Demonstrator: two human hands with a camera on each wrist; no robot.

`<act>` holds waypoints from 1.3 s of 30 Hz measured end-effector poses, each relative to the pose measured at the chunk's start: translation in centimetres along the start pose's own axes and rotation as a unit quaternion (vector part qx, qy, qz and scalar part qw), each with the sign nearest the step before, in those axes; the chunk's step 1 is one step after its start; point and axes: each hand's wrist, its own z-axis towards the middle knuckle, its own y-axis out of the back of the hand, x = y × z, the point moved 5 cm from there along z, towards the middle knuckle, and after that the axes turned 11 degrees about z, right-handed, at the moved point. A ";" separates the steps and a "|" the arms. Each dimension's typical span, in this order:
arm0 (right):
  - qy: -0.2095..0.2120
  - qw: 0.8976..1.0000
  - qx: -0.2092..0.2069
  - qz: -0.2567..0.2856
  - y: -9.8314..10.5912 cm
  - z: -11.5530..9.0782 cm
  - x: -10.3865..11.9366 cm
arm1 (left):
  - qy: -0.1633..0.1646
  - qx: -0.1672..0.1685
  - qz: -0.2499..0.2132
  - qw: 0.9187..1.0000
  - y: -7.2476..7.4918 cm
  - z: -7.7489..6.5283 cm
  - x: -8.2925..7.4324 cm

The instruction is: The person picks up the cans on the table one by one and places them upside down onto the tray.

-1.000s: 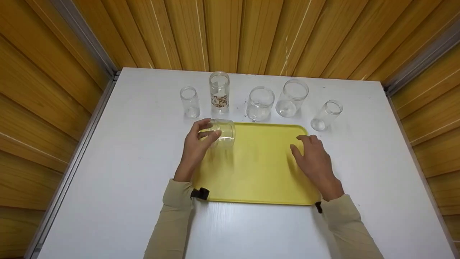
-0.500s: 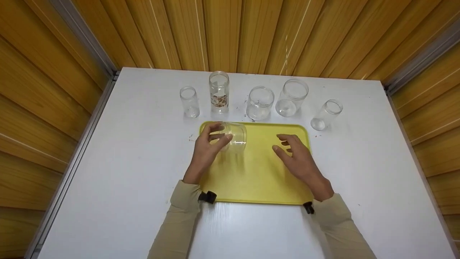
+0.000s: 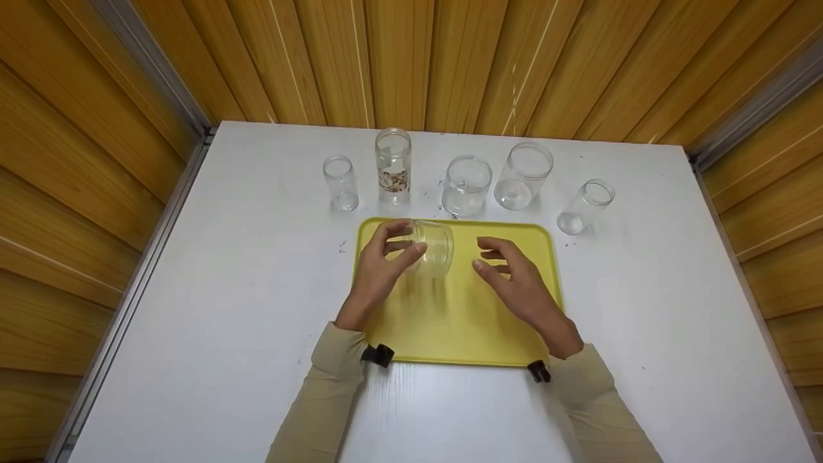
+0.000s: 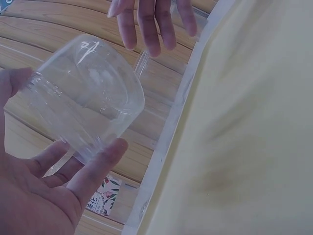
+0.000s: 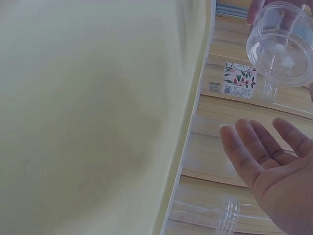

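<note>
A clear plastic jar (image 3: pixel 437 247) lies tipped on its side in the air above the yellow tray (image 3: pixel 463 341). My left hand (image 3: pixel 379 273) grips it near its threaded mouth, thumb on the near side and fingers on the far side. In the left wrist view the jar (image 4: pixel 93 88) shows its rounded base pointing away from the palm. To the right of the jar, apart from it, my right hand (image 3: pixel 514 283) hovers over the tray with relaxed, slightly bent fingers and holds nothing. The right wrist view shows that hand (image 5: pixel 274 166) with its palm visible.
Behind the tray several clear jars stand on the white table (image 3: pixel 225 308): a small slim jar (image 3: pixel 341 186), a tall jar with a printed label (image 3: pixel 393 167), a wide jar (image 3: pixel 466 186), a larger jar (image 3: pixel 523 177) and a slim jar (image 3: pixel 584 207) at right.
My left hand has carried the jar rightward over the tray. My right hand has come leftward, narrowing the gap between it and the jar. The standing jars have stayed put.
</note>
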 end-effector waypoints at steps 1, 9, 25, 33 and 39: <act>0.001 1.000 0.001 0.004 0.0 0.1 0.1 | -0.002 0.004 -0.003 1.000 -0.1 0.1 0.0; -0.005 0.997 0.023 0.069 -0.4 0.8 0.6 | -0.007 0.029 -0.036 0.999 -1.0 0.6 -0.5; 0.051 0.974 0.064 0.211 -1.4 2.4 1.5 | -0.008 0.057 -0.124 0.991 -2.4 1.9 -1.6; 0.049 0.967 0.061 0.243 -2.3 2.4 0.6 | 0.001 0.063 -0.136 0.989 -2.7 1.4 -0.5; 0.051 0.968 0.060 0.239 -1.6 2.9 0.9 | -0.006 0.061 -0.143 0.988 -3.0 2.0 -0.7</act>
